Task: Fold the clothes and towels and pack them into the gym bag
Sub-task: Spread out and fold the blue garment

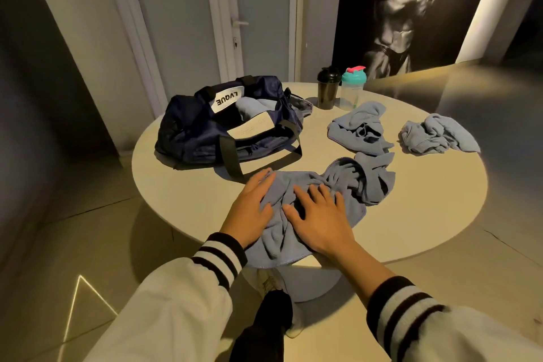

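A crumpled blue towel (pixel 352 182) lies at the near edge of the round white table (pixel 426 200), partly hanging over the rim. My left hand (pixel 252 209) rests flat on its left part, fingers spread. My right hand (pixel 318 217) lies flat on its middle, fingers apart. Neither hand grips the cloth. A navy gym bag (pixel 199 129) stands open at the table's left, with a pale blue cloth (pixel 249 107) inside. Two more crumpled blue cloths lie beyond: one in the middle (pixel 357 126) and one at the right (pixel 437 135).
A black shaker bottle (pixel 327 88) and a clear one with a teal lid (pixel 351 88) stand at the table's far edge. The bag's black strap (pixel 232 161) trails toward my left hand. Doors and a wall poster are behind the table.
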### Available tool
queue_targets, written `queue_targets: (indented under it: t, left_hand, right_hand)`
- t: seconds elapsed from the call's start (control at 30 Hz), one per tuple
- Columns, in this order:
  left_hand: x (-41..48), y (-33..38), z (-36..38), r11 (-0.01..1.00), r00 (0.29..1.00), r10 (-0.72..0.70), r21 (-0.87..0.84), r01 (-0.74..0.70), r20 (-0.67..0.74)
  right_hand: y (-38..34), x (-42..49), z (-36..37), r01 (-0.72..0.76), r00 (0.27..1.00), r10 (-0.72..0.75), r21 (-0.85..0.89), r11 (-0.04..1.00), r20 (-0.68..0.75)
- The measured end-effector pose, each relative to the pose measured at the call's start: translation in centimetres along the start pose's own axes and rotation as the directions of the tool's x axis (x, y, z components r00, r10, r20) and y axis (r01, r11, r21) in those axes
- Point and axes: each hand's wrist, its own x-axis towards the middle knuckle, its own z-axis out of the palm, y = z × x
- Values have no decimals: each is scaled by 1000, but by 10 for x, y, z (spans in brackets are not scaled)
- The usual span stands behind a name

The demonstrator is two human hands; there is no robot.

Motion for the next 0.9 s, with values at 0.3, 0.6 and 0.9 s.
queue_targets:
  t: [0.3, 0.6, 0.9]
  left_hand:
    - [8, -22, -15, 947, 911, -171, 193, 257, -374]
    - [8, -31, -12, 942, 932, -313, 66, 329, -184]
    - [0, -19, -10, 999, 999, 3, -51, -6, -47]
  right_hand:
    - [2, -2, 1, 30, 999, -31, -36, 999, -40]
    - [2, -8, -2, -21, 992, 20, -2, 1000, -122]
    - [-1, -10, -6, 132, 989, -130, 21, 991, -63]
